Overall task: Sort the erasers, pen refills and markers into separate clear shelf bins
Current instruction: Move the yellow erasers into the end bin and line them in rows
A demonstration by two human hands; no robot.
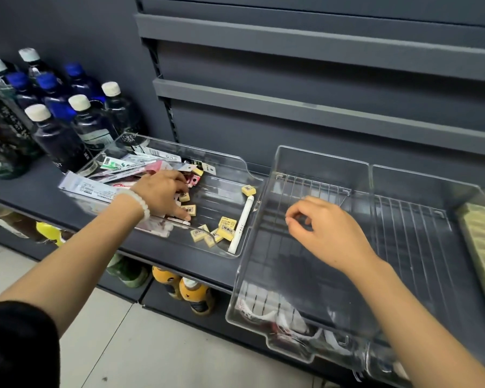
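Note:
A clear bin on the left of the dark shelf holds mixed stock: pen refill packets piled at its left end, several small yellow erasers scattered across it, and a white marker lying along its right wall. My left hand, with a bead bracelet on the wrist, reaches into this bin. Its fingers bend down among the packets and erasers, and the fingertips are hidden. My right hand hovers over the bare middle clear bin, fingers loosely curled with nothing seen in them.
A third clear bin stands to the right, and a tray of yellowish packs sits at the far right. Water bottles crowd the shelf's left end. Drink bottles fill the lower shelf. Grey shelf rails rise behind.

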